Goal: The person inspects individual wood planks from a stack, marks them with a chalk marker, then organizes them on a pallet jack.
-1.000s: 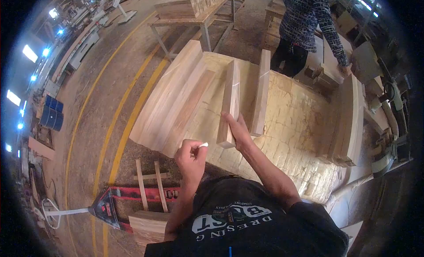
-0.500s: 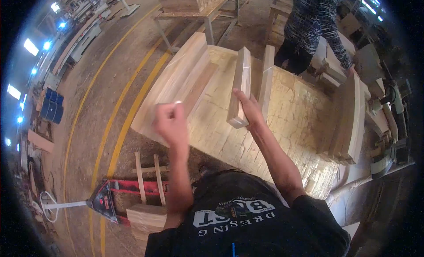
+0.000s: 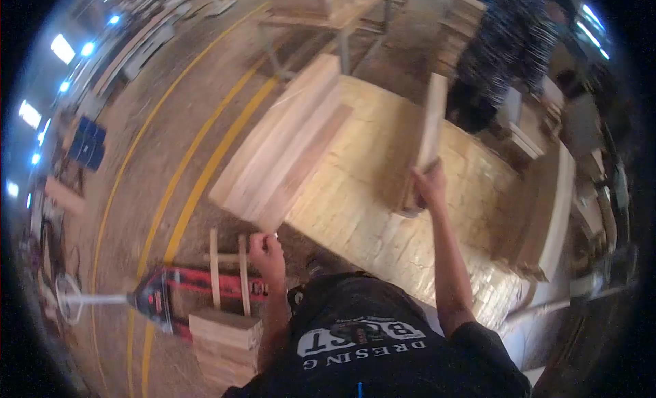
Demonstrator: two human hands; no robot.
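Observation:
My right hand (image 3: 430, 184) is wrapped around the near end of a long pale wooden beam (image 3: 433, 117), above the yellowish worktop (image 3: 355, 186). Darker wood shows just under and left of the grip, blurred by motion. Low on the left, my left hand (image 3: 267, 254) is closed in a fist, a small whitish spot at its fingertips; I cannot tell what it holds. Just beyond that fist lies a row of wooden beams (image 3: 280, 145) side by side along the worktop's left edge.
More beams (image 3: 540, 213) stand along the worktop's right side. A person in a patterned top (image 3: 502, 49) bends over boards at the back right. Down to the left are a red-and-black pallet truck (image 3: 160, 302) and stacked wood blocks (image 3: 225, 336). A table (image 3: 342, 18) stands behind.
My right hand has moved rightward with the wood, to where the other beam stood. My left fist has dropped toward my body, away from the row of beams. The person at the back leans lower.

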